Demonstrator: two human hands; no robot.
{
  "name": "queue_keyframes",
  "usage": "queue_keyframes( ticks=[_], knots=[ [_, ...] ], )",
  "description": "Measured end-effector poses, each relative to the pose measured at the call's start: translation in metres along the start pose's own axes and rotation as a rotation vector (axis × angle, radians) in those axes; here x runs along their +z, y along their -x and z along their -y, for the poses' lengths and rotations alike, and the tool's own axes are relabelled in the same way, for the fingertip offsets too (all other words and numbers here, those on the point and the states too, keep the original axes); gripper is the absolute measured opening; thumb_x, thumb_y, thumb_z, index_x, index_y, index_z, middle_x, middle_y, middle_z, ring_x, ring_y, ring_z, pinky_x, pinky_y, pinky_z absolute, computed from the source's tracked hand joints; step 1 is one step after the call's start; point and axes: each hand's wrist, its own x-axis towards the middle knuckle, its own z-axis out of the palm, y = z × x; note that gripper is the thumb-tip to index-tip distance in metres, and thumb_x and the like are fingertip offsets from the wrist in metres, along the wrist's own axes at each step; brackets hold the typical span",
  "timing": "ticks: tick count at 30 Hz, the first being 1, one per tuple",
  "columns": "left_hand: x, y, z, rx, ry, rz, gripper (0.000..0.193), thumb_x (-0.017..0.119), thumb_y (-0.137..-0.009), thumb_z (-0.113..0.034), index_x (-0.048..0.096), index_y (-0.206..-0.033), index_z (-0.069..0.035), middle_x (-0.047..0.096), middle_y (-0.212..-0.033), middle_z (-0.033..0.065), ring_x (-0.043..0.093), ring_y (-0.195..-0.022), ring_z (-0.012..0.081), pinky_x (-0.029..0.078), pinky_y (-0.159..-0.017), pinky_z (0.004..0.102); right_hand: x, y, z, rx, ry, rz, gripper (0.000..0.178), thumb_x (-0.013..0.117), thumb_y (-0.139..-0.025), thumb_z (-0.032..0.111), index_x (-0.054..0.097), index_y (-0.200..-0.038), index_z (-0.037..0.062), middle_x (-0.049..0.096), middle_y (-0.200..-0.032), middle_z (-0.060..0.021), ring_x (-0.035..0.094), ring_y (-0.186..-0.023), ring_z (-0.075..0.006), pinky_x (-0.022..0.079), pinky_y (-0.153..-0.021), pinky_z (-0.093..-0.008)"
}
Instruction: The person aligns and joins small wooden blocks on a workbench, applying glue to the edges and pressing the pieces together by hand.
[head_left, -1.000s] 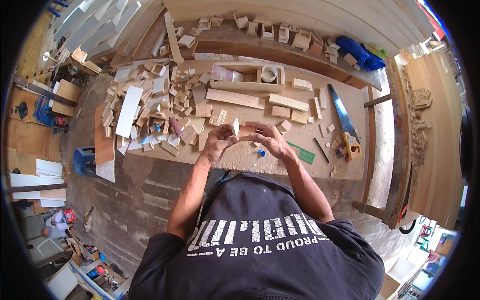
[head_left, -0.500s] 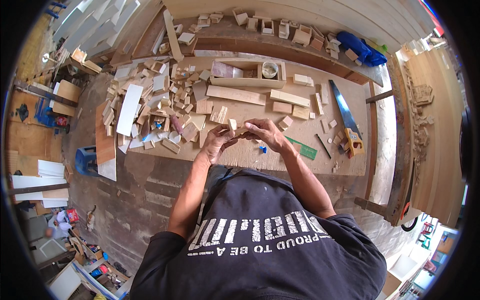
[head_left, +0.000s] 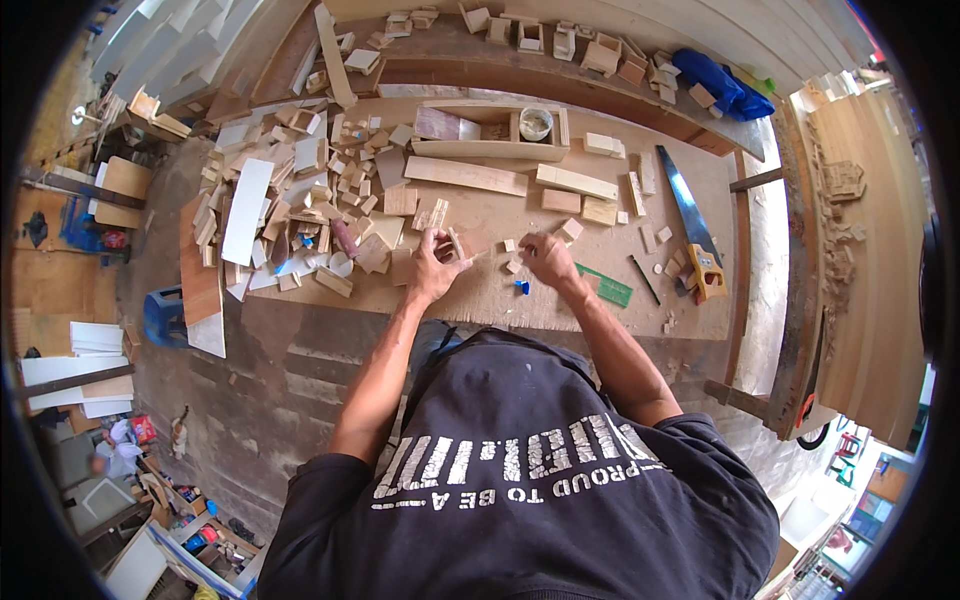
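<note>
My left hand [head_left: 436,274] is closed around a small wooden piece [head_left: 455,247] that looks like two thin upright sides with a gap between them. Fingers cover its lower part. To its right, my right hand [head_left: 548,259] is low over the workbench with bent, drawn-together fingers; whatever they pinch, if anything, is hidden. Just left of those fingertips lie a small wooden cube [head_left: 509,245] and another little block [head_left: 514,266]. A small blue object [head_left: 522,288] rests nearer to me. Beyond the right hand sits a larger wood block [head_left: 570,231].
A wooden tray [head_left: 490,152] holds a round tub [head_left: 536,124] at the back. Wood offcuts [head_left: 300,210] pile up on the left. On the right lie a green ruler [head_left: 606,288], a dark pencil [head_left: 646,280] and a handsaw [head_left: 692,215]. Small wooden models [head_left: 530,38] line the rear shelf.
My hands have parted. The right one let go of the wooden piece and moved right, down to the small blocks. The left one keeps the piece, now tilted differently. The view has shifted slightly.
</note>
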Motion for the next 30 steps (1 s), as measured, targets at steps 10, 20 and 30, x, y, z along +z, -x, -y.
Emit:
queue_keyframes(
  ticks=[10, 20, 30],
  knots=[
    [0.028, -0.005, 0.027, 0.05, -0.269, 0.064, 0.085, 0.085, -0.07, -0.007, 0.041, -0.142, -0.008, 0.054, -0.138, 0.0176, 0.051, -0.13, 0.0344, 0.044, -0.107, 0.0435, 0.025, -0.004, -0.004, -0.01, 0.071, -0.06, 0.035, 0.06, -0.083, 0.014, 0.066, -0.117, 0.0079, 0.064, -0.107, -0.0181, 0.063, -0.098, -0.0395, 0.052, -0.086, -0.0462],
    [0.029, -0.007, 0.038, 0.149, -0.26, 0.055, 0.082, 0.083, -0.068, 0.001, 0.045, -0.141, -0.006, 0.063, -0.128, 0.015, 0.059, -0.12, 0.0286, 0.047, -0.102, 0.0385, 0.031, -0.017, -0.011, -0.065, -0.01, -0.053, 0.031, 0.059, -0.082, 0.014, 0.067, -0.11, 0.005, 0.066, -0.102, -0.0186, 0.064, -0.098, -0.039, 0.052, -0.086, -0.0451],
    [0.02, -0.005, 0.028, 0.122, -0.27, 0.159, 0.074, 0.082, -0.071, -0.001, 0.05, -0.137, -0.006, 0.063, -0.129, 0.0142, 0.06, -0.12, 0.0281, 0.048, -0.102, 0.0375, 0.04, -0.031, -0.01, -0.07, 0.007, 0.013, 0.031, 0.057, -0.08, 0.009, 0.068, -0.109, 0.0042, 0.065, -0.099, -0.0199, 0.063, -0.096, -0.04, 0.052, -0.086, -0.0458]
  ],
)
